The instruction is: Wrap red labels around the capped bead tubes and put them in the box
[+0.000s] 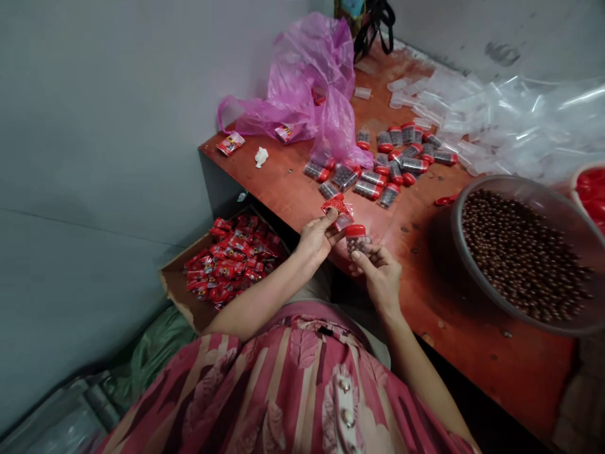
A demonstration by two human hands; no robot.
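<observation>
My left hand [317, 239] pinches a small red printed wrapper [338, 209] with a clear part, over the near edge of the orange-red table [293, 176]. Just to its right, my right hand [382, 274] has its fingers closed round a small clear tube [356, 239] with a red cap, upright and filled with dark beads. The cap is close to the wrapper; whether they touch is unclear. Beyond both hands lie several filled, red-capped tubes [371, 183] on the table.
A tub of brown beads [524, 252] stands at right, near red caps [590, 189]. Clear empty tubes [496, 120] are heaped behind. A pink plastic bag [312, 82] lies at the back left. Below the table's left edge, a carton [172, 277] holds red packets.
</observation>
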